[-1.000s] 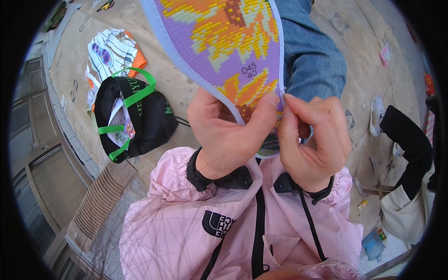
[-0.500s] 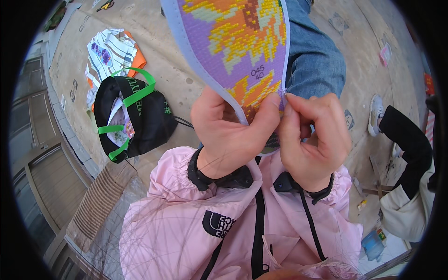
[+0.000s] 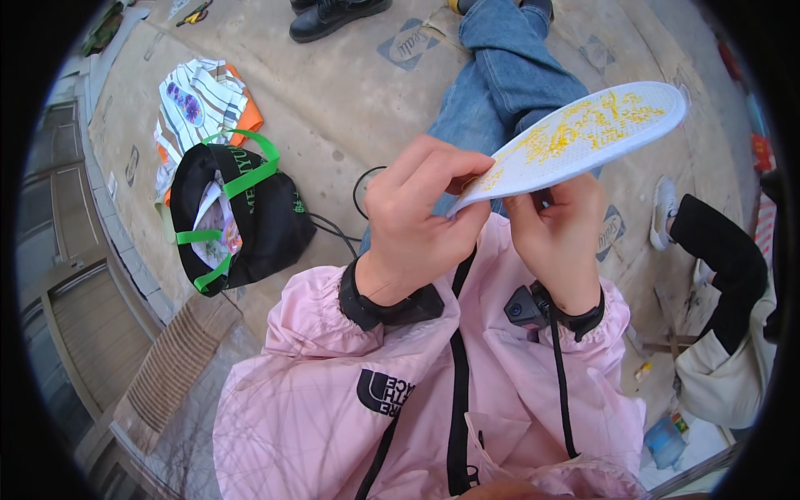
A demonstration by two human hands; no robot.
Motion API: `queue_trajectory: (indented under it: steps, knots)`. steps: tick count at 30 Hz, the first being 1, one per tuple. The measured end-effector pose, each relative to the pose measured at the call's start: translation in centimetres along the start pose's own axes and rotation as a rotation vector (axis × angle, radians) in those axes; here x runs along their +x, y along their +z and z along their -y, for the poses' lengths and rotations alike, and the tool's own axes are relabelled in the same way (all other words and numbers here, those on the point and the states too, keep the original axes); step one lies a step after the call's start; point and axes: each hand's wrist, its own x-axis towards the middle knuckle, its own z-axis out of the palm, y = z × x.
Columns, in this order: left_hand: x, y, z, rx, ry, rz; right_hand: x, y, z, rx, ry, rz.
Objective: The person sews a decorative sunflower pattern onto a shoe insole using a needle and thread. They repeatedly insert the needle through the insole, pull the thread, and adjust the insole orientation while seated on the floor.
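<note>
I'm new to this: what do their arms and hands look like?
The left hand and right hand are bare. Pale pink sleeves gather at the wrists. Black bands circle both wrists; the right bears a dark, angular device with a lens-like spot.

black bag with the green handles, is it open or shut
Open: the black bag gapes between its green handles, and white and colourful patterned items show inside.
</note>
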Motion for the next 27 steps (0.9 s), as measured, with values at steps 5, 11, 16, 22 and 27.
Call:
queue_trajectory:
  steps: [5,11,16,22,27]
  knots:
    - [-0.1,-0.6,0.4,-0.214,-0.31,-0.051,0.3,-1.0,-1.2,0.383,0.148,0.165]
    - [-0.5,-1.1,-0.2,-0.503,-0.469,0.097,-0.2,0.3,-2.1,0.834,0.372,0.14]
    - [-0.5,-1.5,0.1,-0.681,-0.493,0.204,-0.3,0.4,-1.5,1.029,0.626,0.202]
    - [-0.5,-1.8,-1.1,-0.894,-0.65,0.18,1.7,-0.7,-5.2,1.601,0.412,0.178]
    - [0.6,-3.4,-0.6,-0.829,-0.654,-0.027,1.0,-9.1,-8.7,1.752,0.221,0.092]
